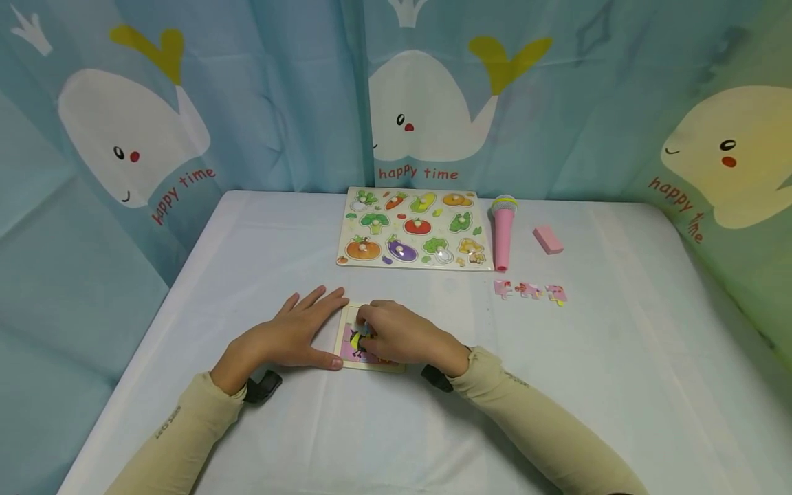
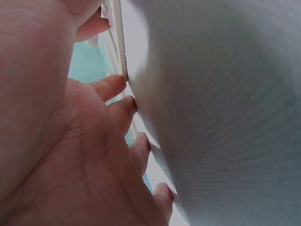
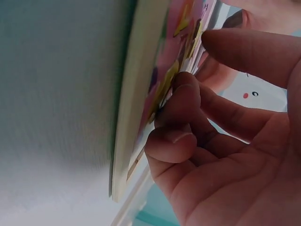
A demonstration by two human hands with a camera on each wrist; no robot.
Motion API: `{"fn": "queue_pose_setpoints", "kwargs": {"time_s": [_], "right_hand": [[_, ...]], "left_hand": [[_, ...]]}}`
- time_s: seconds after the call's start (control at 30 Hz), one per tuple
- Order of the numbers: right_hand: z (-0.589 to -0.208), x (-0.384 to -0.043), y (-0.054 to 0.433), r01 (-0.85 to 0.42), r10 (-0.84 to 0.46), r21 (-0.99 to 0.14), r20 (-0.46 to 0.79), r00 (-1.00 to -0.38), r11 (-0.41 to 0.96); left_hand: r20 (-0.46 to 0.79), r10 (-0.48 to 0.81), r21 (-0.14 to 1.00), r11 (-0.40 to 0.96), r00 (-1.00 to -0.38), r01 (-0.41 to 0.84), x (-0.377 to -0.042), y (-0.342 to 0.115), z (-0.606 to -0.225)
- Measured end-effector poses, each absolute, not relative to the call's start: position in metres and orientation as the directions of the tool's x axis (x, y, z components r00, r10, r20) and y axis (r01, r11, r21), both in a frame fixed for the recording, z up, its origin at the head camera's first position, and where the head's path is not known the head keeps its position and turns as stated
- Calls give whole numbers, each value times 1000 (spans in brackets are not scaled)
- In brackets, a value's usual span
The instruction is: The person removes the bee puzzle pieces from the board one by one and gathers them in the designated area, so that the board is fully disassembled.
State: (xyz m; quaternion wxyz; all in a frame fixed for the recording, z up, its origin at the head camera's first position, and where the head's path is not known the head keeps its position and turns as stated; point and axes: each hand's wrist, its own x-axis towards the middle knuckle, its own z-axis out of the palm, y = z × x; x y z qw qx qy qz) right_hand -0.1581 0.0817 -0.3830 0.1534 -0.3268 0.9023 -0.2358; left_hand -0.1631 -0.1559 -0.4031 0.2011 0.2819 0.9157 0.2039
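Note:
A small jigsaw puzzle (image 1: 354,349) in a pale wooden tray (image 1: 371,366) lies on the white table between both hands, pink with a yellow and black figure. My left hand (image 1: 291,337) spreads its fingers along the tray's left side, the thumb on its lower left corner and a fingertip near the upper one. Over the tray, my right hand (image 1: 405,333) has curled fingers and thumb down at the picture, pinching a puzzle piece mostly hidden under them. In the right wrist view the fingertips (image 3: 171,146) sit right at the puzzle's surface.
Three loose puzzle pieces (image 1: 529,290) lie in a row to the right. Behind the tray is a vegetable peg board (image 1: 396,261), with a pink toy microphone (image 1: 504,237) along its right edge and a pink block (image 1: 548,240) beyond. A whale-print curtain (image 1: 297,103) hangs behind the table.

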Motion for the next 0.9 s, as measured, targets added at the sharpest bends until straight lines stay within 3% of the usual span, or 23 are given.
{"fn": "queue_pose_setpoints", "kwargs": {"time_s": [0.37,0.9], "right_hand": [[-384,-159,80,-497,-644,-527,-134,-753,690],[-385,-157,81,-513,-638,-558,-40,-769,652]], "left_hand": [[-247,600,492,754,-761,435,-163,-156,-404],[-232,610,490,746,-758,450,-162,-157,-403]]}}
